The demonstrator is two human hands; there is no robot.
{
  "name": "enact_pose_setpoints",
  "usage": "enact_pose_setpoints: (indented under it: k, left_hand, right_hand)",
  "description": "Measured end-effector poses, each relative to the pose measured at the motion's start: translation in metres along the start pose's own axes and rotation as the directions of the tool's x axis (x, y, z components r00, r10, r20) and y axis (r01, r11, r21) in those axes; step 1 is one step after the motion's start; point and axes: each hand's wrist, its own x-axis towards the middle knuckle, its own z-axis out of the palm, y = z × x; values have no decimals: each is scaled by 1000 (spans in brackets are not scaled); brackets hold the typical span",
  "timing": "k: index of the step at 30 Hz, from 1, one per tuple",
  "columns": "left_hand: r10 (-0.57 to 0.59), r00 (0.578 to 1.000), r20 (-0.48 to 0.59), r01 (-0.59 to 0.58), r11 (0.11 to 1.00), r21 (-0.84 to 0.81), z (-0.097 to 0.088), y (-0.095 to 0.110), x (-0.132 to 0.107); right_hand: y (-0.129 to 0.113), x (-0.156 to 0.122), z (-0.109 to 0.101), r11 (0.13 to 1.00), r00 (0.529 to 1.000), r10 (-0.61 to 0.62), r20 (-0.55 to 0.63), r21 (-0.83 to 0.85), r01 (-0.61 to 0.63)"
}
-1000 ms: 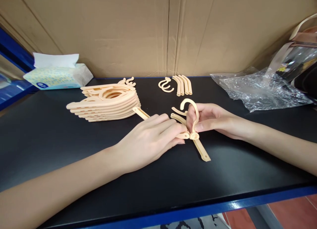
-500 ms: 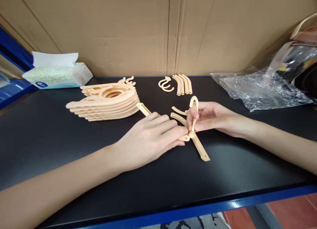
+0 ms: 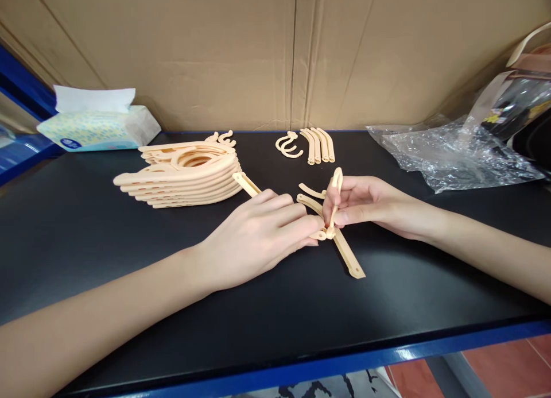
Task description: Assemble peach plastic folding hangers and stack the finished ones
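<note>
My left hand [image 3: 262,237] is closed over a cream plastic hanger arm [image 3: 247,184]; its far end sticks out past the knuckles, and its rounded tip shows by the fingertips. Between thumb and fingers of my right hand [image 3: 365,205] a cream hanger hook [image 3: 337,182] stands upright, curved end up. The hook's base meets the tip of the arm, but I cannot tell whether the two are joined. A loose hanger arm [image 3: 349,257] lies on the table beneath the hook and runs toward me. Another curved piece [image 3: 310,191] lies just behind my fingers.
A stack of folded cream hangers [image 3: 181,180] sits at the left. Behind are loose hooks [image 3: 287,145] and several hanger arms [image 3: 317,146] in a row. A tissue pack [image 3: 99,128] stands back left, a crumpled clear plastic bag [image 3: 451,154] back right. Cardboard [image 3: 215,53] walls off the rear.
My right hand has turned the hook, so its curve now looks narrower. The hook's base has shifted slightly left. My left hand keeps its grip on the hanger arm.
</note>
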Motion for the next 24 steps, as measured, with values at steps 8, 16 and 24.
enact_pose_setpoints:
  k: [8,16,24]
  left_hand:
    - [10,999,-32,-8,998,56,3,-2,-3]
    - [23,1000,-21,-20,993,120,4,-1,-2]
    - [9,1000,-10,-7,989,150,4,0,-2]
  right_hand:
    - [2,-1,7,998,992,-38,-121,-62,30]
    - [4,0,10,994,983,-67,-172,-94,52]
    - [4,-1,10,996,985,-57,-165,-82,44]
